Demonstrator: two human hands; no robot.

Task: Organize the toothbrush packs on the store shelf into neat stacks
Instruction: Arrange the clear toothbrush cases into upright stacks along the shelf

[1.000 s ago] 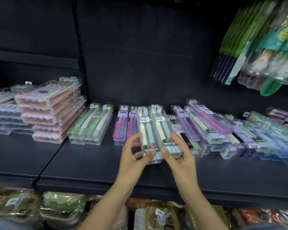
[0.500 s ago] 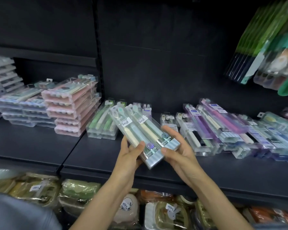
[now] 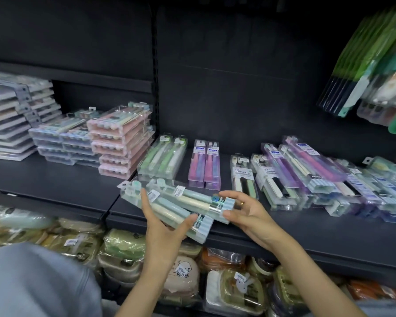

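Observation:
I hold clear packs of mint and cream toothbrushes (image 3: 188, 199) in front of the shelf edge, turned nearly sideways with the heads to the left. My left hand (image 3: 164, 227) grips the lower pack from beneath. My right hand (image 3: 242, 211) pinches the striped end of the upper pack. On the black shelf (image 3: 284, 227) behind stand a neat green stack (image 3: 164, 156) and a pink-purple stack (image 3: 205, 163). To the right, black-and-cream packs (image 3: 244, 177) and purple packs (image 3: 306, 165) lie fanned and overlapping.
Pink boxed packs (image 3: 121, 138) and clear blue-tinted ones (image 3: 62, 138) are stacked on the left shelf bay, beside flat grey boxes (image 3: 9, 115). Green hanging packs (image 3: 373, 56) fill the upper right. Wrapped lunch boxes (image 3: 233, 291) sit on the shelf below.
Both hands lifted the mint packs off the shelf and turned them from upright to nearly sideways, drawing them toward me. The view shifted left and down.

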